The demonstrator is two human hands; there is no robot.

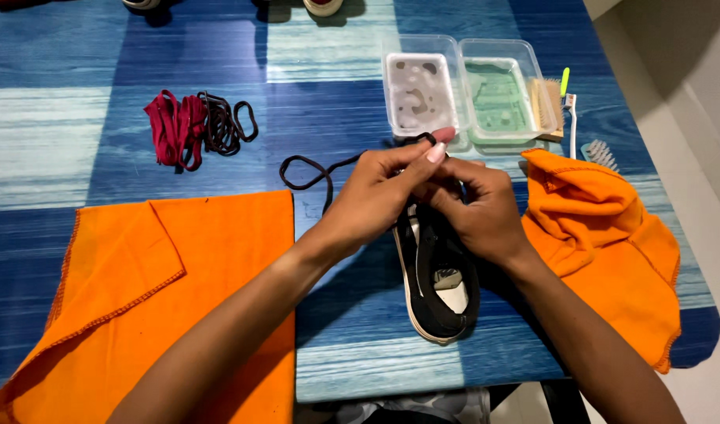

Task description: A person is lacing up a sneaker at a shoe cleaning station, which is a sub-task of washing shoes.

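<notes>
Far left: flat orange cloth [179, 290] near the table [85, 118] edge, bundle of red and dark laces [195, 126] farther off, well apart from the work. Risk there: mixing loose laces up, hard to pair later.

Centre: left hand [375, 196] closed in a pinch on the black lace [313, 169], thumb and forefinger pressed together at the far end of the shoe [438, 275]. Lace looping out to the left over the table. Likely snag: a hard tug jamming the lace in an eyelet, or fraying its tip.

Right hand [477, 212] curled over the shoe's upper, steadying it; grip on the lace itself impossible to tell. Shoe lying on the table, heel near, toe far. Loosened hold could mean a sliding shoe.

Far right: two tubs [454, 86] of liquid just beyond the hands, brushes [579, 126] beside, crumpled cloth [611, 243] touching the right wrist. Danger: a swinging lace or elbow tipping a tub, wetting everything.
</notes>
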